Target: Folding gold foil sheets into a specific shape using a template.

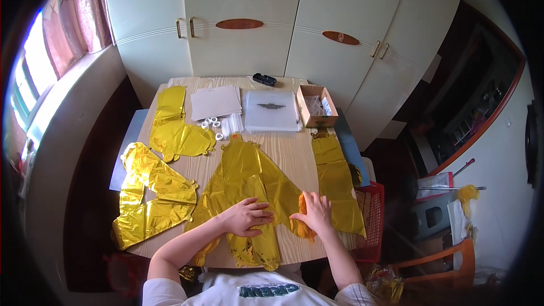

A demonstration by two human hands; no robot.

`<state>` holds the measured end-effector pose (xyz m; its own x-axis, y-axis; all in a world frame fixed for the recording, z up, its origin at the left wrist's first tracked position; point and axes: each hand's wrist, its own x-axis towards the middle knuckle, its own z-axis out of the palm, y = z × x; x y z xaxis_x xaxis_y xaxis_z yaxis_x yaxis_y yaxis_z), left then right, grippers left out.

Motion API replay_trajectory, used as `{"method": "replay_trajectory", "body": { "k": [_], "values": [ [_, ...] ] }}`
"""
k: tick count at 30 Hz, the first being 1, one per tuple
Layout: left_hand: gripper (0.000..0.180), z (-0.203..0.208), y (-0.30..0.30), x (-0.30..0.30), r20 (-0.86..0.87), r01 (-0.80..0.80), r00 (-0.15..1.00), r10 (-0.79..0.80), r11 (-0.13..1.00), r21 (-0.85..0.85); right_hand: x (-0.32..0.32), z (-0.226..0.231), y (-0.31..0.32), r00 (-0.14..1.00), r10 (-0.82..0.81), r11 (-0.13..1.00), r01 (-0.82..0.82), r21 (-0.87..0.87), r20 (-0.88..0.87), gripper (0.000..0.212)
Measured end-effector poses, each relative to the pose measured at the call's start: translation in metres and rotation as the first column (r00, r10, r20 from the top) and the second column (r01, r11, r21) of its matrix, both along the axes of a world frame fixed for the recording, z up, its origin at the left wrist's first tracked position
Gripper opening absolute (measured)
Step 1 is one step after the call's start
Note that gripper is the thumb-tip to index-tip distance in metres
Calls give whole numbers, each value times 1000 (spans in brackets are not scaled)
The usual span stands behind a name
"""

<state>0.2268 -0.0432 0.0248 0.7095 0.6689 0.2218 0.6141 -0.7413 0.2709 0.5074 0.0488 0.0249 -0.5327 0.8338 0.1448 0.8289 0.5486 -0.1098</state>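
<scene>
A large deflated gold foil balloon (245, 177) is spread across the middle of the table, its lower parts reaching the near edge. My left hand (247, 217) rests on it with the fingers stretched out, holding nothing. To the right, my right hand (315, 211) has its fingers closed on a crumpled orange cloth-like piece (304, 230), pressed against the balloon's right side. Its exact kind is unclear. Flat gold foil balloons also lie at the near left (148, 207), far left (173, 130) and right (334, 178).
At the back of the wooden table (288, 147) are grey cards (215, 102), white ribbon rolls (219, 136), clear straws (232, 124), plastic bags (272, 116), a black object (264, 79) and a cardboard box (317, 114). A red basket (371, 238) and wooden chair (453, 272) stand right.
</scene>
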Motion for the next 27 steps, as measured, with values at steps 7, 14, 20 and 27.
{"method": "replay_trajectory", "body": {
  "k": [7, 14, 20, 27],
  "values": [
    [53, 1, 4, -3, -19, 2, 1000, -2, 1000, 12, 3, 3, 7, 994, -5, 990, -11, -139, -113, 88],
    [53, 1, 3, -2, -6, -15, 1000, 15, 1000, -4, 30, 17, -5, 927, -78, 937, -57, -345, -366, 69],
    [50, 7, 7, 0, 24, -12, 1000, 12, 1000, 8, 10, 48, -47, 824, -53, 937, -154, -312, -564, 56],
    [41, 9, 8, -7, 254, -391, 852, 458, 879, -273, -46, 50, -82, 756, 146, 930, -325, -172, -638, 36]
  ]
}}
